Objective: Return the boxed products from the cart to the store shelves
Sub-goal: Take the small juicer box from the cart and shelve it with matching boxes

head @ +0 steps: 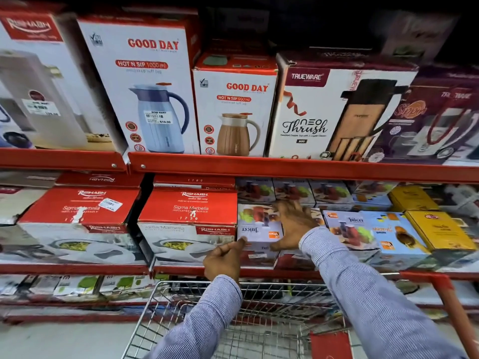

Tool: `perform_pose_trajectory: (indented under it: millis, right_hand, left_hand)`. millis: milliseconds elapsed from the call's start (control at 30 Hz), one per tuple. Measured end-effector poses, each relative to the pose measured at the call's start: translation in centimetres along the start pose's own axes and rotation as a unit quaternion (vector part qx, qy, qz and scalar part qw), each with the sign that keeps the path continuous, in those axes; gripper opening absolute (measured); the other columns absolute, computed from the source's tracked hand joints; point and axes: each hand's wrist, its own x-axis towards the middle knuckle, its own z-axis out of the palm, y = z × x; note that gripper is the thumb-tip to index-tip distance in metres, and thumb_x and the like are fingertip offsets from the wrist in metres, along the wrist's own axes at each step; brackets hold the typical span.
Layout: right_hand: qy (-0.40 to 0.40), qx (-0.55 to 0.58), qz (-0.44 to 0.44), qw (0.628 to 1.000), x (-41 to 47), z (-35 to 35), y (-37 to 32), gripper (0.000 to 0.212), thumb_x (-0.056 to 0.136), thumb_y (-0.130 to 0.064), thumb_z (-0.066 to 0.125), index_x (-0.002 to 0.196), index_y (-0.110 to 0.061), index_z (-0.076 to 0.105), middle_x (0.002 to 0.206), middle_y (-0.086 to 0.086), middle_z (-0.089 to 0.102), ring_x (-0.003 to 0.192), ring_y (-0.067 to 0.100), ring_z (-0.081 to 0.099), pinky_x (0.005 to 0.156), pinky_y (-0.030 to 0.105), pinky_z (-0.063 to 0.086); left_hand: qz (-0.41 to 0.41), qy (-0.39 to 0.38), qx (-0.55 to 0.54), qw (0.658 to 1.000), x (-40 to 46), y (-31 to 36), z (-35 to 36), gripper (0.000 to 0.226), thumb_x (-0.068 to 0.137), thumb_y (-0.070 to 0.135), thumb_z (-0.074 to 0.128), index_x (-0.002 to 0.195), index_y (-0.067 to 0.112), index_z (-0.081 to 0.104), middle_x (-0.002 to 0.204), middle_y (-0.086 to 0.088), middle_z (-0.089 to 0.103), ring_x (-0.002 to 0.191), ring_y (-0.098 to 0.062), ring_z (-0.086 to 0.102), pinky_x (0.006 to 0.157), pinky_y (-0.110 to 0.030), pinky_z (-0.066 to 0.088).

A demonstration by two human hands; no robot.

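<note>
On the middle shelf, the upside-down "Juicer" box sits beside the Rishabh "Sigma Marbella" casserole box. Right hand lies spread flat against its side, left hand loosely curled, fingertip touching its corner. I'd nudge it flush with both. Above: Good Day "Hot N Sip" box, Trueware "Neo Thrush" box. Cart looks empty.

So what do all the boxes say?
"GOOD DAY", "HOT N SIP 1000 ml": tall jug box
"GOOD DAY": smaller jug box
"TRUEWARE", "NEO Thrush": flask box
"RISHABH", "Sigma Marbella": red casserole box
"Juicer", upside down: juicer box
Price stickers: too blurred.
</note>
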Motion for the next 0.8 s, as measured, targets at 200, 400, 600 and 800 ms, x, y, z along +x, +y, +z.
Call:
perform_pose_trajectory:
  millis: [200, 400, 600, 800]
  right_hand:
    - [0.013, 0.005, -0.025, 1.0, 0.8, -0.3, 1.1, 0.116, 0.049, -0.066, 0.078, 0.141, -0.02, 0.024, 0.147, 0.005, 0.04, 0.135, 0.03, 0.03, 0.107, 0.051, 0.031]
    - [0.044, -0.029, -0.04, 0.998, 1.2, 0.2, 1.4, 0.112, 0.043, -0.072, 0.074, 0.134, -0.022, 0.032, 0.14, 0.002, 0.049, 0.124, 0.029, 0.037, 0.102, 0.05, 0.032]
    - [0.049, -0.009, -0.048, 0.998, 1.7, -0.2, 1.6, 0.103, 0.038, -0.072, 0.074, 0.122, -0.026, 0.035, 0.128, 0.0, 0.055, 0.113, 0.025, 0.041, 0.093, 0.044, 0.035]
    - [0.028, -0.001, -0.053, 0.998, 1.6, -0.2, 2.1, 0.1, 0.037, -0.069, 0.077, 0.118, -0.027, 0.035, 0.123, 0.0, 0.058, 0.105, 0.025, 0.045, 0.09, 0.043, 0.038]
  left_hand:
    - [-0.04, -0.003, -0.021, 0.999, 0.2, 0.3, 0.1, 0.034, 0.048, 0.037, 0.092, 0.062, 0.012, 0.073, 0.075, -0.007, 0.078, 0.088, -0.03, 0.072, 0.1, -0.047, 0.052]
    - [-0.054, -0.023, -0.012, 0.998, 0.7, -0.9, 0.3, 0.063, 0.028, 0.065, 0.087, 0.065, 0.015, 0.077, 0.08, -0.005, 0.079, 0.091, -0.031, 0.071, 0.101, -0.047, 0.051]
    - [-0.051, -0.029, -0.035, 0.998, 0.5, -1.1, 0.6, 0.047, 0.037, 0.058, 0.09, 0.056, 0.018, 0.076, 0.068, -0.002, 0.078, 0.087, -0.028, 0.072, 0.093, -0.048, 0.057]
    - [-0.078, -0.048, -0.052, 0.994, -0.2, -1.8, 0.5, 0.054, 0.057, 0.043, 0.089, 0.088, 0.002, 0.073, 0.093, -0.014, 0.077, 0.086, -0.028, 0.065, 0.09, -0.058, 0.057]
